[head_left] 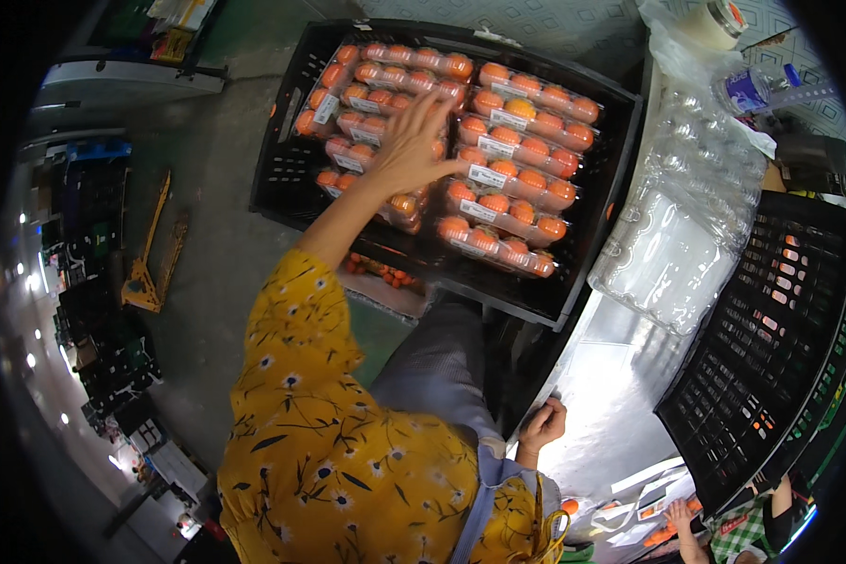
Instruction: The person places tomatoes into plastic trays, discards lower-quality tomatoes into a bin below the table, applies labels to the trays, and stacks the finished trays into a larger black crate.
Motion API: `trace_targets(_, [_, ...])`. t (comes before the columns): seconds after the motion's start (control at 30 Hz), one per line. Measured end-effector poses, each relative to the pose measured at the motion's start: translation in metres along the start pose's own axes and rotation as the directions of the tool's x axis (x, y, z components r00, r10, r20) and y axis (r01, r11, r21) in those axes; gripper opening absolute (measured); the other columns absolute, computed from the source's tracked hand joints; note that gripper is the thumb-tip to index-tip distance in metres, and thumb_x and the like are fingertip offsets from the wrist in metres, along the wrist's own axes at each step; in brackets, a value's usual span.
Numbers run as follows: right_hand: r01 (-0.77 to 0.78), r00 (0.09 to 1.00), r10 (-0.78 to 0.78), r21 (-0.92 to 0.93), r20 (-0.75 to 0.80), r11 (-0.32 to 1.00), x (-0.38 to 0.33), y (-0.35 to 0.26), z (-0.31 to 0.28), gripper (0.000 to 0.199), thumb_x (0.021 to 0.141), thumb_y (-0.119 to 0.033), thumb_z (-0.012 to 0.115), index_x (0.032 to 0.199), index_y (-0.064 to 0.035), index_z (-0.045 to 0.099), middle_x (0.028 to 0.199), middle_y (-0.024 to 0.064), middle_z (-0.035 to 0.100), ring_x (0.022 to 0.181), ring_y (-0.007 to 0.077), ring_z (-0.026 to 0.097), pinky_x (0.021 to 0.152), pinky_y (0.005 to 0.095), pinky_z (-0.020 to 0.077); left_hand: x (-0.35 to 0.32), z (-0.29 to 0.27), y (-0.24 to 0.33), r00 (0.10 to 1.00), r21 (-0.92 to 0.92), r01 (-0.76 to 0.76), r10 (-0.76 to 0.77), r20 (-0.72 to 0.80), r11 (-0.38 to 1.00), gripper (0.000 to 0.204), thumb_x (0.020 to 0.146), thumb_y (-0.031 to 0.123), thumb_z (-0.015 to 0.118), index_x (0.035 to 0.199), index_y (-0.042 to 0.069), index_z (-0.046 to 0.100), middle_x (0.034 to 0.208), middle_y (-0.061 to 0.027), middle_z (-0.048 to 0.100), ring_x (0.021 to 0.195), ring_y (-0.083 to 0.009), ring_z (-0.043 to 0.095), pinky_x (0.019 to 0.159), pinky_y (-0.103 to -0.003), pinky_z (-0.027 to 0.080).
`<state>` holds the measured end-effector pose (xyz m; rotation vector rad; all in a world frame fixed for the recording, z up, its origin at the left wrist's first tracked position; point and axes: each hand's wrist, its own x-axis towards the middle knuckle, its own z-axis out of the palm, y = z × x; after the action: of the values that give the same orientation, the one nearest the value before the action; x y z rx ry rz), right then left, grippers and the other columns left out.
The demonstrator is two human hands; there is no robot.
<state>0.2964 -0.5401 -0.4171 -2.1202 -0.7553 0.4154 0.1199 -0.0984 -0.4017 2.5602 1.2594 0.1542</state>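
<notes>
A black plastic crate (592, 226) is filled with two columns of clear plastic packs (512, 141) of round, orange-red tomatoes, each with a white label. My left hand (409, 141) lies palm down over the left column, fingers spread and stretched out, holding nothing. Its thumb points toward the gap between the columns. My right hand (542, 428) is curled into a fist at the near edge of the shiny metal table (583, 376). Nothing shows in it.
Nested empty clear plastic trays (667, 244) lie right of the crate, beside another black crate (757, 348) standing tilted. A bottle (747, 91) is at the upper right. Another person's hand (681, 517) is at the lower right. Small orange-red fruit (381, 273) sits below the crate.
</notes>
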Motion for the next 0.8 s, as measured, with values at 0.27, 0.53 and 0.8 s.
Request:
trace_targets(0.27, [0.03, 1.0, -0.03, 0.012, -0.004, 0.999, -0.002, 0.007, 0.0, 0.014, 0.082, -0.004, 0.044, 0.079, 0.002, 0.056, 0.067, 0.0103, 0.056, 0.056, 0.0182, 0.05, 0.054, 0.0263, 0.0412, -0.096, -0.003, -0.059, 0.936, 0.236, -0.012, -0.072, 0.344, 0.972, 0.104, 0.06, 0.048, 0.071, 0.138, 0.008, 0.014, 0.143, -0.0109, 0.013, 0.133, -0.0306, 0.008, 0.107, -0.047, 0.01])
trace_targets(0.53, [-0.032, 0.999, 0.032, -0.003, 0.009, 0.999, -0.002, 0.002, -0.001, 0.014, 0.083, -0.003, 0.043, 0.08, 0.0029, 0.056, 0.068, 0.0099, 0.056, 0.059, 0.018, 0.051, 0.057, 0.0259, 0.0424, -0.1, 0.02, -0.061, 0.954, 0.178, 0.073, -0.121, 0.275, 0.981, 0.082, 0.075, 0.03, 0.064, 0.138, 0.008, 0.015, 0.143, -0.0101, 0.011, 0.133, -0.0291, 0.008, 0.106, -0.044, 0.018])
trace_targets(0.8, [-0.031, 0.999, 0.028, 0.051, 0.046, 0.998, -0.006, 0.009, -0.002, 0.015, 0.087, -0.007, 0.043, 0.086, 0.0029, 0.054, 0.08, 0.009, 0.058, 0.072, 0.0165, 0.053, 0.069, 0.0255, 0.0432, -0.099, 0.02, -0.061, 0.97, 0.138, 0.068, -0.097, 0.221, 0.988, 0.08, 0.074, 0.024, 0.066, 0.136, 0.008, 0.019, 0.142, -0.0097, 0.015, 0.132, -0.0291, 0.012, 0.105, -0.043, 0.022])
